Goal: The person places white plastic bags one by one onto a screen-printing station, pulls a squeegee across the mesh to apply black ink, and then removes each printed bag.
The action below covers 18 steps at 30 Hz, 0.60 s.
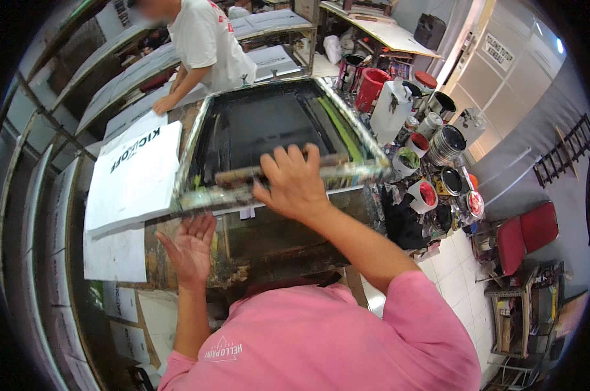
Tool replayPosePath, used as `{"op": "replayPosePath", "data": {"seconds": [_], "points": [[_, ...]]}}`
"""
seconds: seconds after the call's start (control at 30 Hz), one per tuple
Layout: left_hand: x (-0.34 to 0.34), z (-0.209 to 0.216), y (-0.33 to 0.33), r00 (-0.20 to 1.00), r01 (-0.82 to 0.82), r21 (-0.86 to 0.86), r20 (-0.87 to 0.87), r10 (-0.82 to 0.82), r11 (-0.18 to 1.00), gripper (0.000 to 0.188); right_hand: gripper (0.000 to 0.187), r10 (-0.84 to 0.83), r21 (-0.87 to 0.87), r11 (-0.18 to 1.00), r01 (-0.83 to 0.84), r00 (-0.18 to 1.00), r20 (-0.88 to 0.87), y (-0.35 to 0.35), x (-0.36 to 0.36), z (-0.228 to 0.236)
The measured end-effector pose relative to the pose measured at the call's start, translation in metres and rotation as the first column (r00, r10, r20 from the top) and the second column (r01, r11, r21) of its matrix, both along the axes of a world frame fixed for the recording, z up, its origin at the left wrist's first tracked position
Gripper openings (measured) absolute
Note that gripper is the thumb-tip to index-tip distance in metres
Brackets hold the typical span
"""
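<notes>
A screen-printing frame [223, 197] lies over the table in front of me, its mesh [262, 127] dark with black ink. Along its near side is a wooden-handled squeegee [236, 176]. My right hand [294, 182] is closed over that handle, its thumb by the frame's near bar. Below the frame's near left corner, my left hand [192, 249] is open, palm up with the fingers stretched, and holds nothing. Just beyond it, left of the frame, lies a stack of white sheets [129, 186] with black printing. What is beneath the frame is mostly hidden.
A person [213, 49] in a white shirt stands across the table at the far left. Racks [80, 127] of printed sheets line the left. Ink pots, a red bucket [373, 88] and a white jug [391, 114] crowd the right side. A red chair [526, 234] stands farther right.
</notes>
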<state>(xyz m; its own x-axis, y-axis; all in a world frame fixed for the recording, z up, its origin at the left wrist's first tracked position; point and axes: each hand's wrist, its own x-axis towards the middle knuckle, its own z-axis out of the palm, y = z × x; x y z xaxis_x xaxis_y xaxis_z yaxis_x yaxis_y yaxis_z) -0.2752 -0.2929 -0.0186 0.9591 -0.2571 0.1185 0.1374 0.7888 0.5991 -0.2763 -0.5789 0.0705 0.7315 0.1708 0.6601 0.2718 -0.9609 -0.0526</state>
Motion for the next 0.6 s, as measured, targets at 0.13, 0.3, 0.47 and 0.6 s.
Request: {"op": "replayPosePath", "data": {"seconds": [0.13,0.3,0.47,0.6], "points": [[0.018,0.022,-0.039,0.973,-0.186,0.514,0.218,0.082,0.837,0.082,0.036,0.026,0.031,0.999,-0.032,0.988,0.155,-0.011,0.035,0.053],[0.043,-0.046,-0.061,0.845,-0.524,0.527,0.416,-0.335,-0.669,0.091,0.046,0.055,0.072,0.995,-0.068,0.984,0.172,-0.009,0.064,0.094],[0.047,-0.071,-0.067,0.882,-0.464,0.569,0.368,-0.294,-0.679,0.097,0.051,0.022,0.067,0.997,-0.029,0.994,0.105,-0.015,0.072,0.111],[0.057,-0.054,-0.073,0.915,-0.403,0.671,0.305,-0.264,-0.622,0.108,0.053,0.029,0.062,0.997,-0.039,0.989,0.148,-0.018,0.076,0.117]]}}
